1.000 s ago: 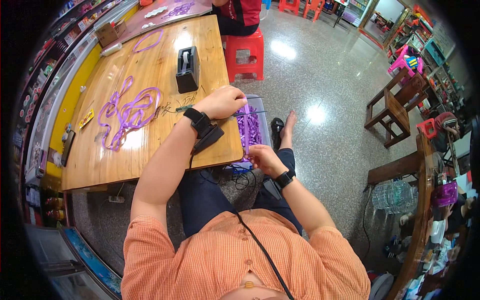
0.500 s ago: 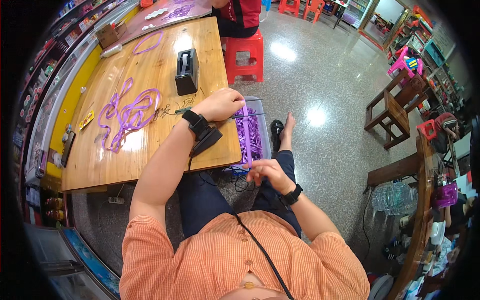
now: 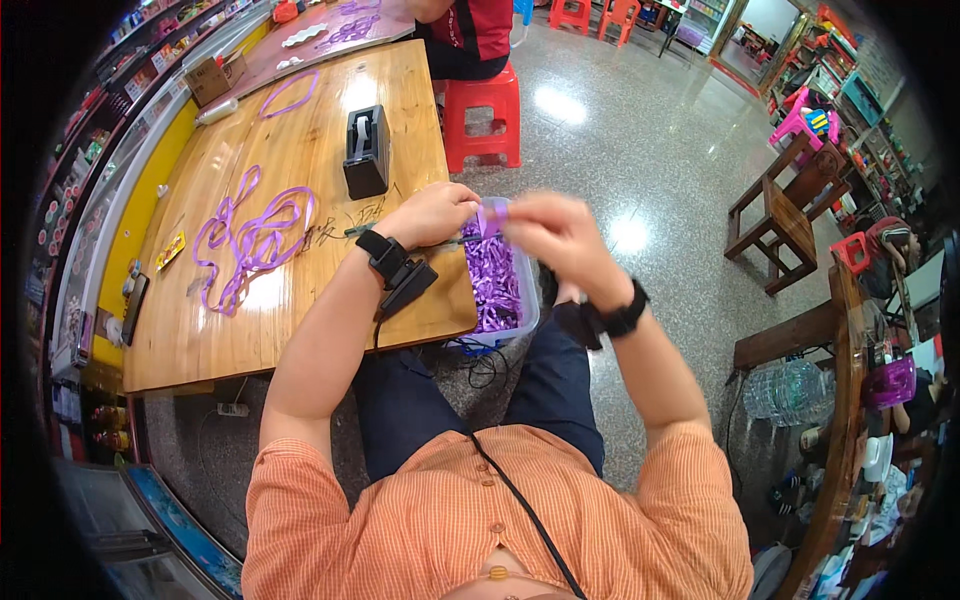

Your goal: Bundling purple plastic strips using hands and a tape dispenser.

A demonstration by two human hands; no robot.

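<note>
- Watching remotely, I see purple ribbon just off the worktop's right edge.
- My left hand pinches it; my right blurs, hold unclear.
- Probably light, soft, slippery: best pinched flat.

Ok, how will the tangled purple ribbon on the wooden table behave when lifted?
The tangled purple ribbon likely hangs floppy, judging by its loose curves. It is probably light, being so narrow. Its overlapping loops may snag each other.

Left of the fingers: tape dispenser on table (loose ribbon farther left). Under fingers: ribbon strips in bin. Stool beyond.
</note>
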